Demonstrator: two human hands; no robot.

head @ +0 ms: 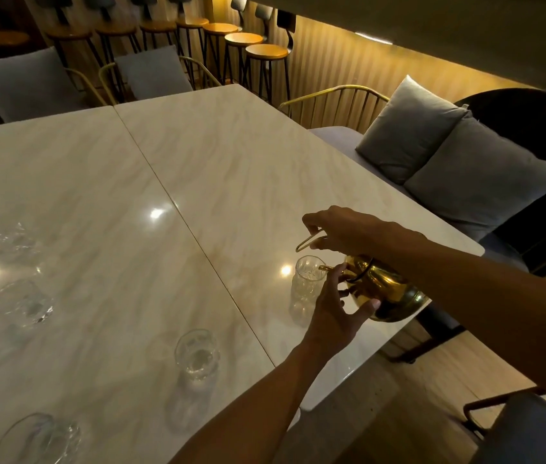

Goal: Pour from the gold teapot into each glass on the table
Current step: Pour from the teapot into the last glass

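The gold teapot [387, 291] is tilted above the marble table [231, 169] near its right edge, spout resting over the rim of a clear glass [308, 279]. My right hand [345, 231] grips the teapot's thin gold handle from above. My left hand [335, 309] reaches in from below, fingers spread, touching the teapot's body beside that glass. Another glass [198, 354] stands nearer me. More glasses are at the left: one [25, 303], one at the bottom edge [40, 437], and a blurred one [10, 239].
Gold-framed chairs with grey cushions [439, 152] line the table's right side and far end [151, 73]. A row of bar stools [245, 38] stands at the back. Another chair [529, 426] is at the lower right.
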